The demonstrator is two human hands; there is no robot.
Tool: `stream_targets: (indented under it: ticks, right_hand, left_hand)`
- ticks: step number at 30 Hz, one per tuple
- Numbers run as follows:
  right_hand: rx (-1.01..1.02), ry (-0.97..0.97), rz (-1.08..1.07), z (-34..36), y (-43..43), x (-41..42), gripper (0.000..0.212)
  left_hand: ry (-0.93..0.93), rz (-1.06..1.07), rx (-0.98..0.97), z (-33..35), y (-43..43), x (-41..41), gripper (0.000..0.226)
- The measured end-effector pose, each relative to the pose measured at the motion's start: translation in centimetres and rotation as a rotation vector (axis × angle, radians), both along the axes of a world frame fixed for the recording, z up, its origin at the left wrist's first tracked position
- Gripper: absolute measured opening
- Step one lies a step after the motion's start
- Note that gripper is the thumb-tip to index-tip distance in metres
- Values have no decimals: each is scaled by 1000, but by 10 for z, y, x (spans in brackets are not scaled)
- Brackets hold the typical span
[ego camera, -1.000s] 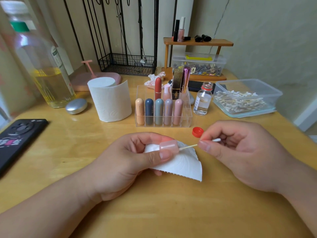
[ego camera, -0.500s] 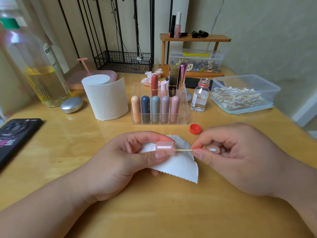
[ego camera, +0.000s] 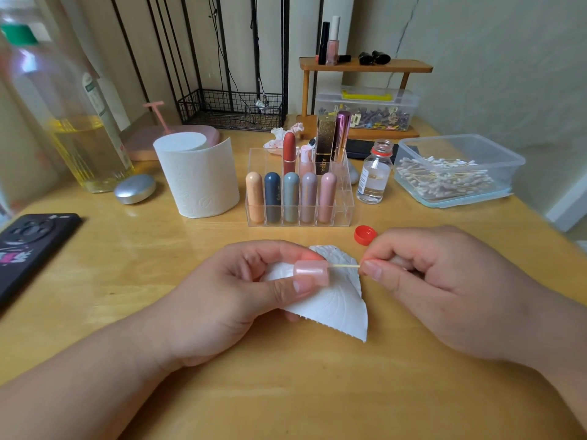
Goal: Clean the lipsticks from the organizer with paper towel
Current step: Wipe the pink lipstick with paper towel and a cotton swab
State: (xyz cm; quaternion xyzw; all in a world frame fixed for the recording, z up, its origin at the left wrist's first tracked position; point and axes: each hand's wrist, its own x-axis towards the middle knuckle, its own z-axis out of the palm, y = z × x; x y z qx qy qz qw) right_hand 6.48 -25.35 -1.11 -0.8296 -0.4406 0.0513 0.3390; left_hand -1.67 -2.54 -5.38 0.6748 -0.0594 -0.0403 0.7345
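My left hand point(ego camera: 228, 300) grips a small pale pink lipstick part point(ego camera: 312, 272) together with a folded piece of white paper towel point(ego camera: 340, 306), low over the wooden table. My right hand point(ego camera: 444, 290) pinches a thin cotton swab point(ego camera: 345, 266) whose left end sits inside the open end of the pink part. Behind my hands stands the clear organizer point(ego camera: 344, 204), with several rounded lipsticks in its front row and taller ones behind.
A paper towel roll point(ego camera: 198, 176) stands left of the organizer. A red cap point(ego camera: 364, 235), an open small bottle point(ego camera: 374, 173) and a tub of cotton swabs point(ego camera: 457, 169) lie to the right. A phone point(ego camera: 28, 246), silver case point(ego camera: 135, 188) and large bottle point(ego camera: 66, 122) are on the left.
My right hand has slid closer along the swab, pushing it deeper into the pink part; its white outer tip no longer shows. My left hand stays in place.
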Motion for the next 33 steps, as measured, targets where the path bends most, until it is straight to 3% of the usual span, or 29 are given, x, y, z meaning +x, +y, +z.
stream_targets:
  ticks: [6,11,18,23,27,33]
  right_hand:
    - [-64,150,18,1,-2,1,19]
    - [23,309,86,1,-3,-1,15]
    - [45,213,4,-1,1,0,19]
    - [-24,303,46,-3,1,-2,18]
    - [46,362,99,-2,1,-5,17]
    - [45,264,42,-4,3,-4,21]
  left_hand:
    - [-15,-1,-16,-2,0,0,29]
    - [-29,-9,10,-1,-1,-1,28]
    - [-25,-7,28,1,-2,-1,27]
    - [-32,-8,16,1,-2,-3,23]
    - [-26,11,50,2,-4,-3,19]
    - [-14,1,50,2,-3,-3,21]
